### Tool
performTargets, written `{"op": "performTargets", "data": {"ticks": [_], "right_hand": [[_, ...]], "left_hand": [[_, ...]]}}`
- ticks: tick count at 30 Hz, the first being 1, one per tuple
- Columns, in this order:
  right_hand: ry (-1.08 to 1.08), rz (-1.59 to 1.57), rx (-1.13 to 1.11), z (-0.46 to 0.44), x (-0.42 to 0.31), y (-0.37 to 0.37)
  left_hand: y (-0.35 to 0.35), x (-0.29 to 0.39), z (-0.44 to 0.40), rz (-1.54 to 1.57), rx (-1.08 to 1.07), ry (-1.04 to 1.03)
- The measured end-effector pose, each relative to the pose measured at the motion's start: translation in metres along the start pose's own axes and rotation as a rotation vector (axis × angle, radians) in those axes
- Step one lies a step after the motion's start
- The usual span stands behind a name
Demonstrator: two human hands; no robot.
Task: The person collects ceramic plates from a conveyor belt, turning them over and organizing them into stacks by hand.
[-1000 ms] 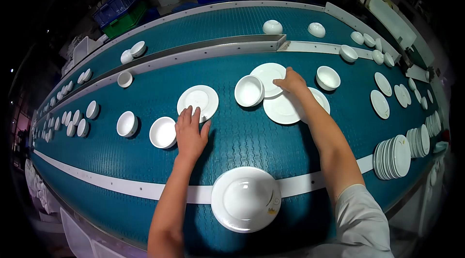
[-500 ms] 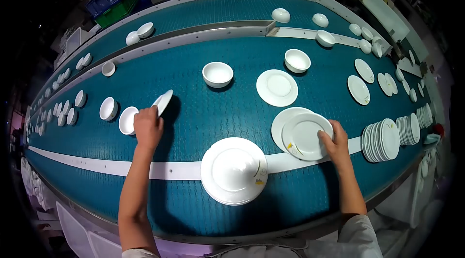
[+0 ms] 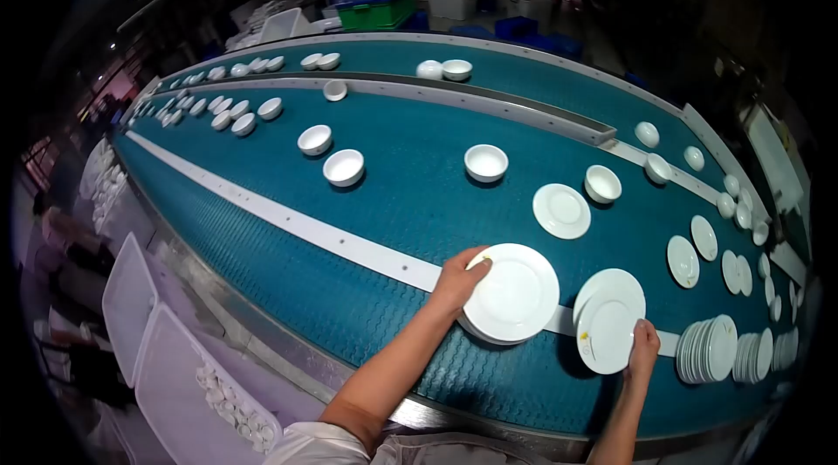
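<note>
My left hand (image 3: 461, 281) grips the left rim of a white plate (image 3: 515, 292), thumb on top, at the plate stack on the white strip (image 3: 342, 241). My right hand (image 3: 644, 347) is closed on the right edge of white plates (image 3: 608, 325), one overlapping another, held above the strip. Small yellow marks show on their rims. Behind them a single white plate (image 3: 561, 211) lies flat on the green belt (image 3: 419, 203), beside a white bowl (image 3: 602, 184). The fingers under the plates are hidden.
Upright plate stacks (image 3: 707, 349) stand at the right. Several bowls (image 3: 344, 167) lie on the belt to the left, and a metal divider (image 3: 489, 103) runs behind. White bins (image 3: 196, 378) are at the lower left; blue and green crates (image 3: 375, 7) stand at the back.
The view has turned left. My left hand took a plate from the belt and brought it to the stack. My right hand picked up plates and moved them toward the strip.
</note>
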State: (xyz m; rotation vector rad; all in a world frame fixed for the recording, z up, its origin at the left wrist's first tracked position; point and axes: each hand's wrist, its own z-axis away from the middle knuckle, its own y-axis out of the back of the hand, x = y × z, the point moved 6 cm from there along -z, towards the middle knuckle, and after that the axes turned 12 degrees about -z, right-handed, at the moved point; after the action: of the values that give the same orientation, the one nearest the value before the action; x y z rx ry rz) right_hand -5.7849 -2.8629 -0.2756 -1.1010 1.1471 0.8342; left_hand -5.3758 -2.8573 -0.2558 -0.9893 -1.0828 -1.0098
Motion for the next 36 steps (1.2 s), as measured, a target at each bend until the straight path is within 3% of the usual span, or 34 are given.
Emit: {"op": "performTargets", "data": {"ticks": [5,8,12,15,16,18,19,20,24,27,35,36], "right_hand": [[0.059,-0.036,-0.252,-0.008,-0.051,-0.087],[0.102,0.122,-0.388,-0.001,-0.051,-0.159],[0.240,0.580,-0.686,0.015,-0.057,-0.220],[0.202,0.280,-0.664,0.027,-0.047,-0.216],[0.072,0.153,-0.541,0.030,-0.034,-0.204],[-0.106,-0.168,-0.520,0.053,-0.009,-0.206],[-0.348,-0.277,-0.469,0.068,0.011,-0.203],[-0.384,-0.343,-0.349,0.070,0.040,-0.198],[-0.351,-0.522,-0.047,0.091,0.066,-0.201],[-0.335,-0.602,0.038,0.091,0.071,-0.214],[-0.291,-0.670,-0.182,0.070,0.132,-0.332],[-0.209,-0.516,-0.202,0.062,0.148,-0.351]], "left_hand": [[-0.017,0.002,-0.004,-0.043,0.041,-0.135],[-0.014,0.011,0.006,0.159,-0.052,0.059],[-0.009,0.034,0.030,0.121,-0.143,-0.098],[-0.005,0.026,0.034,0.127,-0.200,-0.122],[-0.001,0.029,0.039,0.109,-0.168,-0.120],[0.002,0.025,0.044,0.072,-0.128,-0.107],[0.001,0.020,0.044,0.080,-0.089,-0.117],[0.002,0.004,0.036,0.016,-0.018,-0.075],[-0.004,0.018,0.047,0.166,-0.068,-0.046],[0.005,0.011,0.039,0.189,0.006,0.035],[0.108,0.033,-0.004,0.213,0.111,-0.001],[0.125,0.040,-0.013,0.202,0.132,-0.006]]}}
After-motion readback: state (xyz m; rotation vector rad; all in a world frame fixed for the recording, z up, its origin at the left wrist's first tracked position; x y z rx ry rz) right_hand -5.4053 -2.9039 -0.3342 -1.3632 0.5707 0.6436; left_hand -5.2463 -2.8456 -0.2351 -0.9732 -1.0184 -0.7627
